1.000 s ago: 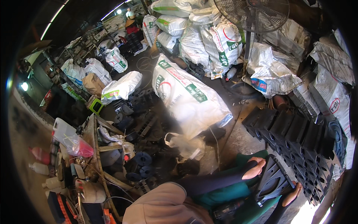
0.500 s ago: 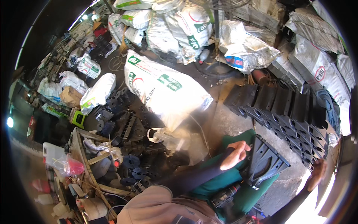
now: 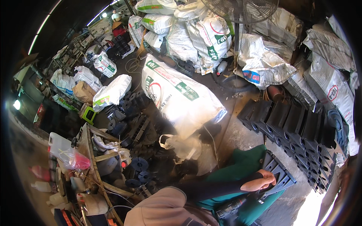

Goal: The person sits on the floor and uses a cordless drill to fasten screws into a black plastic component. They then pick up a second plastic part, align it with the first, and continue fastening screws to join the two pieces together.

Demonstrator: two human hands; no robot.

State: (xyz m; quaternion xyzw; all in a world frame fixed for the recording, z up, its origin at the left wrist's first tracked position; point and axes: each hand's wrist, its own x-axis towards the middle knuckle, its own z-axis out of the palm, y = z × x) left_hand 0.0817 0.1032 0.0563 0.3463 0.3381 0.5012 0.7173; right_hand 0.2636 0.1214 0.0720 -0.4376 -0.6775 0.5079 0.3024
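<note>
A black molded plastic part (image 3: 281,175), roughly triangular and ribbed, rests across my green-trousered lap. Over its near left side lies my left hand (image 3: 260,181), fingers bent together and touching the part; anything between the fingertips is hidden. A dark cordless drill (image 3: 230,209) sits on my thigh just below that forearm. My right hand (image 3: 344,182) appears only as a dim, blurred shape at the right rim, beside the stacked parts, and its fingers cannot be made out.
Rows of stacked black plastic parts (image 3: 290,128) stand on the floor to the right. A big white sack (image 3: 181,94) lies ahead. On the left is a wooden-framed bin (image 3: 92,158) with bottles and scraps around it. A fan (image 3: 243,9) stands at the back.
My left hand has come down and right onto the black part. My right hand has moved outward to the right rim. The view has shifted, so the surroundings sit lower and farther right.
</note>
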